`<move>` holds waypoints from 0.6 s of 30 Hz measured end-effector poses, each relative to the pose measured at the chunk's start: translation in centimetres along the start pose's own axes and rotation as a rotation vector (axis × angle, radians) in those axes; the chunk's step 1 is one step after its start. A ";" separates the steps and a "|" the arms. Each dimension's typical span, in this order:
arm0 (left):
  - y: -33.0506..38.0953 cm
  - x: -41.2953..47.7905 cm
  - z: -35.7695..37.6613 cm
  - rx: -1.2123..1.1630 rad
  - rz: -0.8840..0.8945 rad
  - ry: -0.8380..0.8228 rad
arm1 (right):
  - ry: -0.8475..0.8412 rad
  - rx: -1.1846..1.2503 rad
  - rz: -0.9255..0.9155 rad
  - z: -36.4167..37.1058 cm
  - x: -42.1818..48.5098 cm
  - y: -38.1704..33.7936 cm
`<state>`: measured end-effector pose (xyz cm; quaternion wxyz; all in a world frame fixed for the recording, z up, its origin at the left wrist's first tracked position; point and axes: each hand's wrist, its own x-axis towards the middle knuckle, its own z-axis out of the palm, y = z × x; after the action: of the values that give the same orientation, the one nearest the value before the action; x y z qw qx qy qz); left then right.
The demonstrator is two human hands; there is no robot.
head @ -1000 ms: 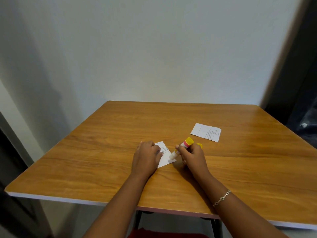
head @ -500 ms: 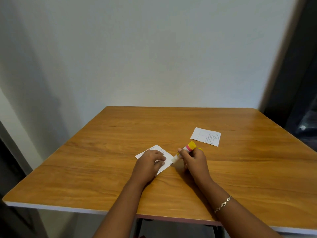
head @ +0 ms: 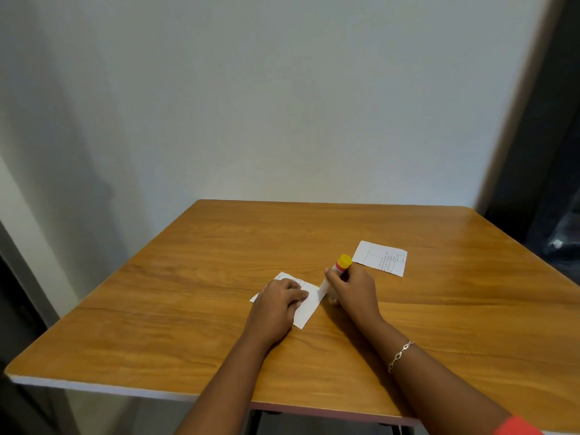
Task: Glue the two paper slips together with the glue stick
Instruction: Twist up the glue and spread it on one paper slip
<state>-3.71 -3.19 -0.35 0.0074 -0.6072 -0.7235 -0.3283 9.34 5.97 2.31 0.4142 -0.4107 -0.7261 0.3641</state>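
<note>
right hand (head: 354,287) clamped on glue stick (head: 334,276), tip moved to slip's (head: 309,304) right edge, left hand (head: 276,306) flat, still pinning it

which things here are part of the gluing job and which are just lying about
Part of the job:
near slip, under left hand
glue stick, in right hand
far slip

Just there:
table
bracelet

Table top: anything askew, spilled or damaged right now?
Nothing stands out. Left hand pins one slip flat, right hand works the glue stick along its edge; second slip lies apart, flat.
</note>
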 end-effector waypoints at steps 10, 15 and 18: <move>0.2 0.0 -0.1 0.000 0.000 -0.002 | -0.005 -0.097 -0.042 0.3 0.4 0.1; 0.2 0.0 -0.2 0.007 -0.008 0.001 | -0.026 -0.112 -0.073 0.2 -0.2 -0.1; 0.2 0.0 -0.1 0.004 -0.010 0.001 | -0.032 -0.104 -0.094 0.1 -0.7 -0.2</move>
<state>-3.60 -3.22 -0.16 0.0072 -0.6033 -0.7273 -0.3272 9.38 5.25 2.25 0.3972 -0.3912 -0.7692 0.3124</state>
